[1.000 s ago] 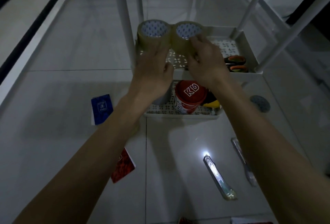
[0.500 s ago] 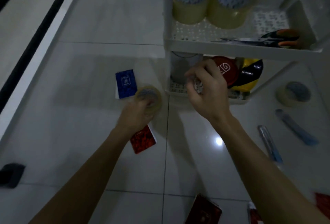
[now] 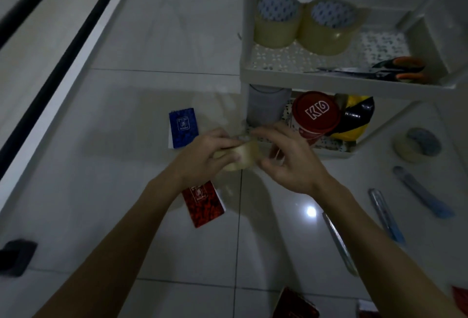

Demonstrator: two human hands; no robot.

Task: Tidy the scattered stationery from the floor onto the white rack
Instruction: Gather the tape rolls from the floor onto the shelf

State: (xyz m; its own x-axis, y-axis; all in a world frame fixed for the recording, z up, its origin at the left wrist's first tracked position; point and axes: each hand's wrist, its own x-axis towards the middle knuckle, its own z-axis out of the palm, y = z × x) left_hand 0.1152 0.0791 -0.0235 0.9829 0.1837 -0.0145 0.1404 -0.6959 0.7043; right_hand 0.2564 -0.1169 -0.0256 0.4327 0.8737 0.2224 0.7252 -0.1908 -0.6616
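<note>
Tape roll (image 3: pixel 240 157), a small clear one, now sits between both hands just above the floor, in front of the rack's bottom corner. The left hand (image 3: pixel 210 155) grips it from 9 o'clock, fingers curled over its rim. The right hand (image 3: pixel 288 160) has come in from 3 o'clock with fingers spread and loosely curved against the roll's far side; whether it truly bears any of the load I cannot tell, since the roll is blurred. Half a second ago the left hand alone held this roll lower and further left, while the right hand hung apart near the lower shelf. That suggests the roll is off the floor and being readied for the white rack (image 3: pixel 336 82).

Outward at 12 to 1 o'clock, two large tape rolls (image 3: pixel 304 24) stand touching on the upper shelf, with scissors (image 3: pixel 390 70) at its right end; a second ago both hands were up there on those rolls. A red tin (image 3: pixel 315 115) sits on the lower shelf. On the floor: a blue notepad (image 3: pixel 182 127) at 10 o'clock, a red notepad (image 3: pixel 203 203) under the left wrist, another tape roll (image 3: pixel 416 144) and cutters (image 3: pixel 385 214) at 3 to 4 o'clock.
</note>
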